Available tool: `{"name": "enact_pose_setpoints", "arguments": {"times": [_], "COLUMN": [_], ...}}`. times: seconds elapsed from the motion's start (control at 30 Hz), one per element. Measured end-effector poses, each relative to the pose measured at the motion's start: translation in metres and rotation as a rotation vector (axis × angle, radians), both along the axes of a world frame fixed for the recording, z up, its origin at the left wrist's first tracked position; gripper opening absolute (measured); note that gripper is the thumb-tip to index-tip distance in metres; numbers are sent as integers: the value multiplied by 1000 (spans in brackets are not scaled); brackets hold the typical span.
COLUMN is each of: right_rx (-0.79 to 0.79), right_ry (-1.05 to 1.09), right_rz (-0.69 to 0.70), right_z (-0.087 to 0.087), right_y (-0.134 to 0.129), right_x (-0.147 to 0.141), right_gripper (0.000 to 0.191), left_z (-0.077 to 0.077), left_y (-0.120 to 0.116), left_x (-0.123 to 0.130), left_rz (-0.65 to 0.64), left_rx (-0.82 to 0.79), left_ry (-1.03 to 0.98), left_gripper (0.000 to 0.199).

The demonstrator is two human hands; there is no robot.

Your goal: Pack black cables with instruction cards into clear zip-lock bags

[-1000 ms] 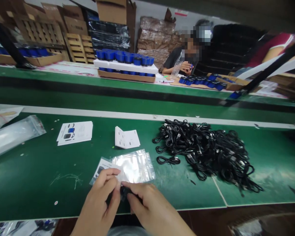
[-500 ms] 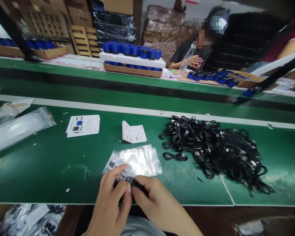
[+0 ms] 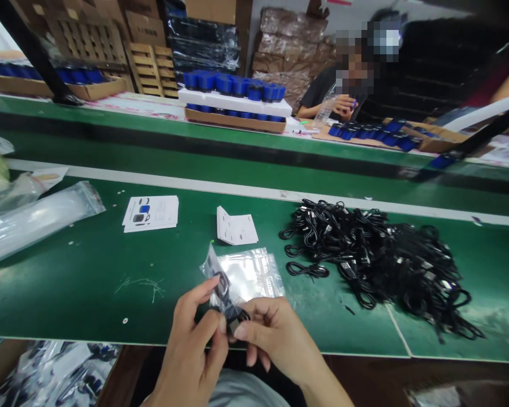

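Observation:
At the table's front edge, my left hand [image 3: 199,333] pinches a small clear plastic bag [image 3: 211,265] with a printed leaflet in it. My right hand [image 3: 274,330] grips a coiled black USB cable [image 3: 234,323] by its plug end. Part of the cable lies at the bag's mouth, seemingly inside it; my fingers hide just how far. Right behind my hands lie flat clear zip bags [image 3: 252,274]. Farther back stands a folded leaflet [image 3: 238,228], with a stack of printed leaflets [image 3: 150,213] to its left.
A large heap of black cables [image 3: 365,243] covers the right of the green table [image 3: 89,294]. A long plastic package [image 3: 38,229] lies at left. Below the edge, a box holds filled bags [image 3: 63,367]. Across, a person sits behind trays of blue items [image 3: 224,85].
The bag has tipped more upright in my left hand. My right hand has turned and opened out slightly, so the cable's plug now shows. The whole view has shifted a little.

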State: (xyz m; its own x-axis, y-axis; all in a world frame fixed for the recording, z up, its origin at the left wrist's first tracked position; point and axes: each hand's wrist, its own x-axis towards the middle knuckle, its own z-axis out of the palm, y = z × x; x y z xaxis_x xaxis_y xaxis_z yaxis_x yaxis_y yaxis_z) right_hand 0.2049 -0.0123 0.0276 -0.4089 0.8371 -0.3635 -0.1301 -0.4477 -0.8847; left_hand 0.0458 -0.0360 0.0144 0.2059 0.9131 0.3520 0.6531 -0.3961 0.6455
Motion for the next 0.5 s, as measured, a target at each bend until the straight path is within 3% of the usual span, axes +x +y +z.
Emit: {"name": "enact_pose_setpoints", "arguments": {"times": [0.2, 0.33, 0.4, 0.5], "right_rx": [412, 526, 506, 452], "right_ry": [-328, -601, -608, -503], "right_rz": [-24, -346, -442, -255], "right_z": [14, 8, 2, -2], "right_y": [-10, -12, -11, -7], "right_x": [-1, -8, -13, -15], "right_gripper": [20, 4, 15, 4], "left_z": [5, 6, 6, 9], "left_y": [-5, -8, -9, -8], "left_x": [2, 7, 10, 10], "left_rz": [14, -3, -18, -83], "left_rx": [83, 136, 157, 180], "left_ry": [69, 56, 37, 37], "left_gripper": [18, 19, 18, 18]}}
